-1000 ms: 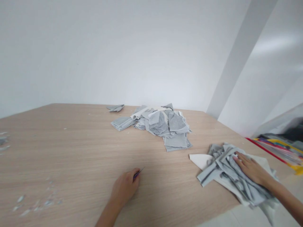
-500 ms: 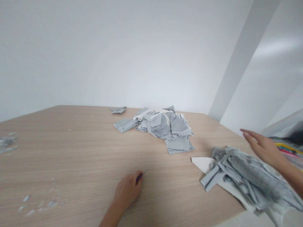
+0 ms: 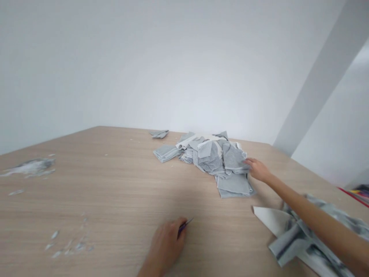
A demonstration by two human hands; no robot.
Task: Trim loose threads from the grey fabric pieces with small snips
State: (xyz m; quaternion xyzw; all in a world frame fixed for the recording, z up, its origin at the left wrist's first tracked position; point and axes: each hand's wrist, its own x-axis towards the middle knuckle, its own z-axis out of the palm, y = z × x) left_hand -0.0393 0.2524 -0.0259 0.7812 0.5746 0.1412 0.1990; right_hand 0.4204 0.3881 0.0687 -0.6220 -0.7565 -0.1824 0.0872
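Purple shows on the small pointed tool (image 3: 183, 226) clenched in my left hand (image 3: 168, 241), low over the wood-grain table (image 3: 129, 200). To its right lies a jumbled gray cloth heap (image 3: 288, 244); my right hand (image 3: 259, 170) has left it for the farther gray pile (image 3: 211, 156), fingertips at its edge, whether pinching I cannot tell. Beyond rises a white wall (image 3: 173, 65).

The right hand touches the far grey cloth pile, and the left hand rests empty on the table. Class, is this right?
No: the left hand is not empty; the head view shows it holding a small pointed tool. The rest of the statement stands.
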